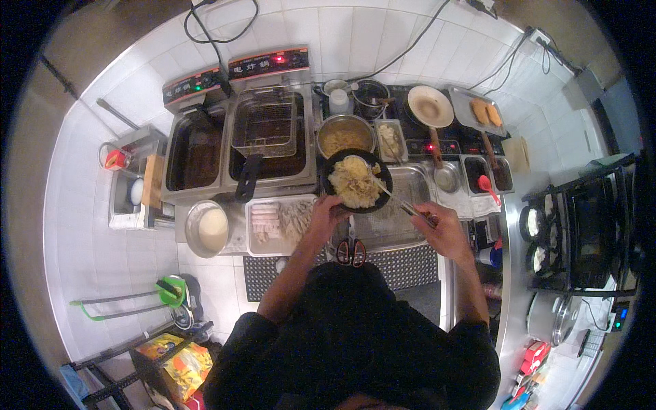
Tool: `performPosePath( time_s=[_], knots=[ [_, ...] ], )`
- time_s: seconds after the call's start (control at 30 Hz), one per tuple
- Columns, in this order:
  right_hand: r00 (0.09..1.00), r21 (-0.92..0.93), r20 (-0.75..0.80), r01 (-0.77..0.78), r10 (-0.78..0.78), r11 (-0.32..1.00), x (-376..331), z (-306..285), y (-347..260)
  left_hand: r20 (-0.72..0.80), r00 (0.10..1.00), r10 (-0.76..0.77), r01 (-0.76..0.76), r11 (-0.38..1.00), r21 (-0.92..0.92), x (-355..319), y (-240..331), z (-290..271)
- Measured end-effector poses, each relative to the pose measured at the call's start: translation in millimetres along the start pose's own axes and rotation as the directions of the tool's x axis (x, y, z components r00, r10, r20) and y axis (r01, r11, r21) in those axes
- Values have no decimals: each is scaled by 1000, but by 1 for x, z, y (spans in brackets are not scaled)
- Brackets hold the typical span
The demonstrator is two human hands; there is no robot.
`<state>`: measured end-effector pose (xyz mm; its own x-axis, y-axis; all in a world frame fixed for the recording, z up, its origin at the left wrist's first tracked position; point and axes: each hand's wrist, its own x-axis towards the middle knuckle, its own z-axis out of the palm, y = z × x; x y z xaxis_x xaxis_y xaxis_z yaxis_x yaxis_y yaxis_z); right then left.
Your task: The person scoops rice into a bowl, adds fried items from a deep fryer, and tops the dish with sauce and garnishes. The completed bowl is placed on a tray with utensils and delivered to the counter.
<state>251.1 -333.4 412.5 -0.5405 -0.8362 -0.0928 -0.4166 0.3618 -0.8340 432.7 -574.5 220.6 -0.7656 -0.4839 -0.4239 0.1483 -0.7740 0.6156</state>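
Black bowl (386,182) w/ pale food (354,179), fwiw
Left grip (329,216) held its near-left edge, right grip (443,231) had a metal utensil (408,207) w/ tip at the food.

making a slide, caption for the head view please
Left hand holds a black bowl of food; right hand grips a metal utensil over it.

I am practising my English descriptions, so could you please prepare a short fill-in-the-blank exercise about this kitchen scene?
1. The left hand holds a round bowl whose colour is ____.
2. The hand gripping the metal utensil is the ____ one.
3. The plastic-looking spoon farther right is coloured ____.
4. The wire basket at the fryer has a long black ____.

Missing words: black; right; red; handle.
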Motion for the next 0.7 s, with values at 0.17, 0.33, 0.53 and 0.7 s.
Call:
performPosePath(
  time_s=[0.17,0.33,0.53,0.7],
  knots=[
    [993,-127,-92,59,-71,990,5,-2,-3,27,1000,8,-9,999,34,-7,5,8],
    [986,-225,-140,58,-92,973,-8,-9,-20,5,1000,-3,3,992,-125,-8,4,2],
    [980,-210,-136,117,-148,971,-18,-10,-28,-13,1000,-27,25,993,-115,-12,15,8],
    [971,-260,-143,152,-194,954,-12,-9,-34,31,999,-29,33,990,-135,1,8,-1]
  ],
)
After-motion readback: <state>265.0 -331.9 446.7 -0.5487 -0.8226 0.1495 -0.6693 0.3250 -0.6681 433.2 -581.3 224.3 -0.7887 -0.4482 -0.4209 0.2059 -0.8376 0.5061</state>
